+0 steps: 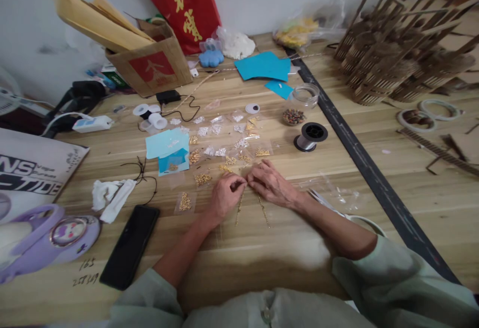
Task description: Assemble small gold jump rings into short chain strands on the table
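Observation:
A thin gold-coloured chain, apparently with small beads on it, lies on the wooden table in two strands that run up to my fingertips. My left hand pinches at the top of the left strand, thumb against forefinger. Close beside it, my right hand is closed in a pinch too, at the top of the right strand. The fingertips nearly meet, and whatever joins the strands between them is too small to make out. Just beyond the hands are small bags of gold beads and silver-coloured findings.
A spool of clear thread and a glass jar of mixed beads stand at the back right. Scissors lie by my right forearm. To the left are a black phone and blue cards. A dark strip crosses the table.

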Tool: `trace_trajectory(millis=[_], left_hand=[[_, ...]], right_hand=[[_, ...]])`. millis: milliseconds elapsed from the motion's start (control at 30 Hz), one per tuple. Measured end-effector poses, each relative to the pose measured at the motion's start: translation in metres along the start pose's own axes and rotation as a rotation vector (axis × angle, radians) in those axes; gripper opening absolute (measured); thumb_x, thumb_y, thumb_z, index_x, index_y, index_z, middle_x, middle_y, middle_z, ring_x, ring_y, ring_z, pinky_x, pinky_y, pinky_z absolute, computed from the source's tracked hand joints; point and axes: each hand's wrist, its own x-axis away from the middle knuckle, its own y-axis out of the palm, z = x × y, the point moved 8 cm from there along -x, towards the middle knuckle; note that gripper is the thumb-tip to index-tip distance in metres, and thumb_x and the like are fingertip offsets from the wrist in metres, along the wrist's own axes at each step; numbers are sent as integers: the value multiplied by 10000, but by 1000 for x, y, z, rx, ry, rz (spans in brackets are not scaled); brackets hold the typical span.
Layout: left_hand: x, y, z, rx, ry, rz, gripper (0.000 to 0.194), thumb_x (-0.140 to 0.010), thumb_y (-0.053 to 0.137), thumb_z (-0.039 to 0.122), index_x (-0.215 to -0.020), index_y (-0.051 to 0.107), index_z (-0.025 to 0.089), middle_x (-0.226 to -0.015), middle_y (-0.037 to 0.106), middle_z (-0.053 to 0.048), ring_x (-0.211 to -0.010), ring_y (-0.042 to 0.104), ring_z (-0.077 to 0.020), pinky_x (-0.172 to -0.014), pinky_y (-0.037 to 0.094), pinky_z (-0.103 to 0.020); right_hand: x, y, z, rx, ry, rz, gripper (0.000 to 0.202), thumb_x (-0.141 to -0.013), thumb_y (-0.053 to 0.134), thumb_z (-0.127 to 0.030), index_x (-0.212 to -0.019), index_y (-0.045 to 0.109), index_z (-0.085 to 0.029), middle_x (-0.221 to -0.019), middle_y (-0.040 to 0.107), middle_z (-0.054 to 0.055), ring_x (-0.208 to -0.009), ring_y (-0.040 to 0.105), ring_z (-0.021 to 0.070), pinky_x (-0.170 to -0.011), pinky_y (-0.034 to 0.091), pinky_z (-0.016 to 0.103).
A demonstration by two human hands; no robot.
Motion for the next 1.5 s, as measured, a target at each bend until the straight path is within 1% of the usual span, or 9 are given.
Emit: trace_trajectory(millis=[200, 367, 533, 600, 733, 900, 1100, 1300, 1500], left_hand=[[2, 0, -3, 47, -43, -18, 93, -770, 581, 131, -704, 641, 157, -611, 570, 12, -553, 467, -97, -549, 372, -218], [2, 1, -4, 86, -62, -22, 88, -766, 576, 144, -709, 640, 162, -641, 608, 0, -570, 506, -106, -559, 400, -219], [3, 3, -10, 149, -108, -28, 81, -753, 580, 145, -696, 636, 159, -618, 605, 3, -559, 525, -106, -543, 409, -211], [3, 5, -13, 192, -147, -43, 73, -750, 582, 151, -699, 634, 153, -590, 593, 9, -526, 522, -100, -516, 403, -205], [5, 11, -19, 334, -266, -101, 71, -754, 562, 161, -717, 620, 145, -494, 537, 41, -415, 493, -78, -444, 381, -186], [7, 15, -24, 467, -372, -120, 48, -716, 590, 171, -685, 595, 134, -501, 552, 41, -391, 520, -75, -408, 395, -174], [6, 18, -26, 513, -350, -124, 55, -702, 617, 171, -683, 586, 130, -534, 579, 24, -434, 562, -83, -436, 433, -175], [5, 22, -26, 573, -340, -117, 114, -704, 627, 178, -804, 606, 127, -697, 667, -26, -513, 611, -100, -518, 505, -212], [5, 20, -24, 519, -344, -125, 52, -709, 604, 150, -753, 619, 125, -589, 633, 1, -509, 615, -111, -532, 489, -209]], right_hand=[[1, 1, 2, -12, 10, -41, 86, -898, 447, -181, -877, 530, -190, -837, 601, 34, -884, 515, 196, -989, 236, 443], [1, 0, -2, -34, -29, -62, 89, -875, 456, -158, -873, 533, -203, -857, 599, 25, -880, 516, 190, -1007, 213, 459], [2, 1, -5, -10, -58, -75, 92, -885, 458, -176, -880, 547, -200, -865, 588, 36, -901, 504, 198, -1010, 212, 472], [1, 1, -5, 3, -65, -75, 92, -888, 460, -180, -872, 548, -198, -862, 588, 41, -902, 500, 202, -1005, 218, 473], [1, -1, -6, -7, -73, -56, 78, -869, 479, -156, -857, 546, -195, -848, 582, 28, -881, 506, 189, -1001, 221, 462], [0, -1, -5, -10, -74, -46, 91, -874, 467, -151, -859, 547, -190, -847, 586, 27, -885, 518, 190, -993, 227, 458], [0, -1, -1, -19, -56, -45, 80, -867, 477, -153, -831, 537, -191, -831, 585, 22, -873, 517, 189, -961, 264, 429], [-1, -5, -3, -37, -72, -13, 90, -875, 471, -165, -848, 552, -193, -826, 601, 28, -850, 523, 192, -953, 275, 424], [-2, -7, -6, -57, -103, 15, 93, -893, 456, -187, -851, 539, -198, -807, 593, 28, -834, 517, 193, -899, 318, 394]])
